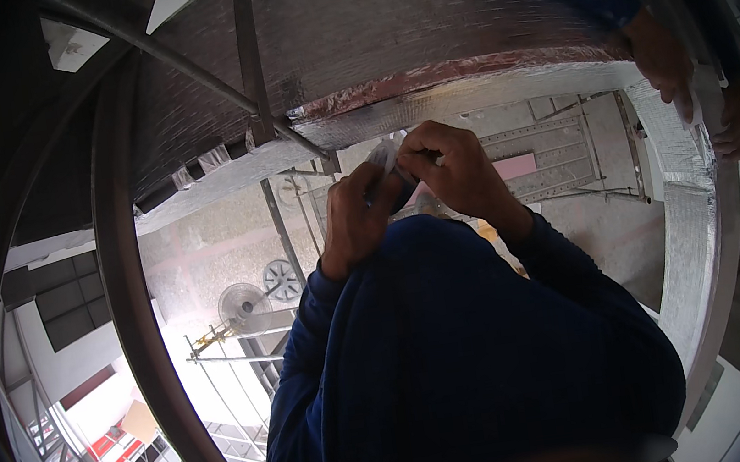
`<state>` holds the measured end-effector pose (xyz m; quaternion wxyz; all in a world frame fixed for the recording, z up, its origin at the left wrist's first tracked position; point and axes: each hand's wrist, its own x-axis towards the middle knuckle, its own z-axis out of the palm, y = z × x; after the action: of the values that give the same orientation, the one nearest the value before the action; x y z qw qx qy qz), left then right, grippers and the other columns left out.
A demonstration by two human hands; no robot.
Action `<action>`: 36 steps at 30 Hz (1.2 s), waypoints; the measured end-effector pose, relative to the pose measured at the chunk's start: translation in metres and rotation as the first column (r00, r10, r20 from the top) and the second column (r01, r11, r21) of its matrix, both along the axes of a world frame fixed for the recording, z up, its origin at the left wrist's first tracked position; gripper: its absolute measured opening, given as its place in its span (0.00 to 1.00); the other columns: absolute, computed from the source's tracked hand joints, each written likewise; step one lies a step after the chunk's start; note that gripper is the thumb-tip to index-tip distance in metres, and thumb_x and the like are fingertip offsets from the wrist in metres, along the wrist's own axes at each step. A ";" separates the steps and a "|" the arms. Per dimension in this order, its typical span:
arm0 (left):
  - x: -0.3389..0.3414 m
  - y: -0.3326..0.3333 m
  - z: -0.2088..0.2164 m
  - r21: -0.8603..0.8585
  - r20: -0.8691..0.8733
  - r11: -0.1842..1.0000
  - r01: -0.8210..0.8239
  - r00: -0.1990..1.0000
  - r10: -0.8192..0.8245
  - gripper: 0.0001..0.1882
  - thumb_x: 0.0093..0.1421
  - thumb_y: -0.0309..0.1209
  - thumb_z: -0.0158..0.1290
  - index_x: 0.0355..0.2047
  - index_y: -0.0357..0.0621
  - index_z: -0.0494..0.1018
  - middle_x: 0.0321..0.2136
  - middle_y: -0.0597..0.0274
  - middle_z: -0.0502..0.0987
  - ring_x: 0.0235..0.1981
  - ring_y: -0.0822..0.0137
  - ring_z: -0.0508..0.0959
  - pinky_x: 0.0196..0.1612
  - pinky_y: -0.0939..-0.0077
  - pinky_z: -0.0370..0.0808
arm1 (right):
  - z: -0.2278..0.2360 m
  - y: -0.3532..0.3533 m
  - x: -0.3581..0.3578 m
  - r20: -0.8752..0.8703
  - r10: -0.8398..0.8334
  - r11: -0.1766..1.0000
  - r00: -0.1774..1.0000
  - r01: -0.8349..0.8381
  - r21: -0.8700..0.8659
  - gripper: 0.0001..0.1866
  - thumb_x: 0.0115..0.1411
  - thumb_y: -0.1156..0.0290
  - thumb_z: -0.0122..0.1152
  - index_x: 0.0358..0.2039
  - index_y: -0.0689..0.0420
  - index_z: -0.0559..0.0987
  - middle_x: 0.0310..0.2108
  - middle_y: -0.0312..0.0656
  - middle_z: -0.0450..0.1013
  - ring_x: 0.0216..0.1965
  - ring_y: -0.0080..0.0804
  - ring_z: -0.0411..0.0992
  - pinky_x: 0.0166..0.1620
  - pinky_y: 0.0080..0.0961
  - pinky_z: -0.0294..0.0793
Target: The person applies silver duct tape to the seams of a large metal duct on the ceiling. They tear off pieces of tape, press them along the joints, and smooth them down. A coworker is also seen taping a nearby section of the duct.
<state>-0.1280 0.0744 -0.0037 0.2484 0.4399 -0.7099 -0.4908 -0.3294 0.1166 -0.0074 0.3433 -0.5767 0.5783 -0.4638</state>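
In front of my chest, my left hand point(355, 212) is closed around a small thing with a whitish, thin, crumpled part point(386, 154) and a darker part below. Its kind is too small and too covered by my fingers to tell. My right hand point(456, 165) meets it from the other side, with thumb and forefinger pinched together at the edge of the whitish part. Beyond my hands runs a large silvery, foil-wrapped duct point(455, 96), with a reddish-brown strip point(425, 79) along its edge.
At the far right, a co-worker's hands point(666, 70) touch a foil-covered side piece point(687, 183). Dark metal beams point(124, 261) curve down on the left, and a bar crosses the duct. Far below lie a floor, a scaffold platform point(533, 132) and a round fan point(244, 307).
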 end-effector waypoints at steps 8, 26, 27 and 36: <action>0.004 -0.002 -0.007 0.067 -0.081 0.997 0.027 0.996 -0.021 0.15 0.71 0.35 0.59 0.37 0.32 0.79 0.24 0.51 0.80 0.26 0.67 0.78 0.31 0.63 0.73 | -0.001 0.001 -0.011 0.093 -0.035 0.994 0.995 0.025 0.108 0.08 0.70 0.72 0.69 0.43 0.65 0.87 0.39 0.48 0.86 0.39 0.33 0.84 0.42 0.32 0.83; 0.031 -0.039 -0.024 0.330 -0.303 0.794 0.511 0.854 -0.423 0.19 0.75 0.39 0.55 0.46 0.32 0.81 0.35 0.58 0.82 0.37 0.68 0.80 0.43 0.69 0.77 | -0.016 -0.011 -0.047 0.297 0.509 0.785 0.808 -0.577 0.225 0.13 0.70 0.64 0.71 0.40 0.63 0.87 0.34 0.41 0.85 0.34 0.27 0.81 0.41 0.30 0.79; 0.031 -0.040 -0.025 0.356 -0.305 0.769 0.531 0.844 -0.441 0.19 0.75 0.40 0.55 0.46 0.32 0.81 0.35 0.58 0.82 0.37 0.68 0.80 0.43 0.69 0.77 | -0.019 -0.010 -0.044 0.322 0.499 0.765 0.805 -0.583 0.272 0.12 0.70 0.65 0.71 0.40 0.63 0.87 0.32 0.40 0.84 0.34 0.27 0.81 0.40 0.29 0.79; 0.013 -0.017 -0.030 -0.028 -0.212 1.000 -0.012 0.977 0.006 0.13 0.71 0.29 0.60 0.51 0.32 0.78 0.45 0.55 0.82 0.44 0.65 0.82 0.49 0.68 0.81 | -0.047 0.002 -0.036 0.454 0.229 0.900 0.861 -0.365 0.239 0.11 0.69 0.67 0.71 0.39 0.64 0.85 0.29 0.39 0.82 0.27 0.22 0.78 0.31 0.25 0.75</action>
<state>-0.1151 0.0573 -0.0335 0.3313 0.3846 -0.6845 -0.5233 -0.3649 0.1182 -0.0541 0.6144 -0.4852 0.4615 -0.4173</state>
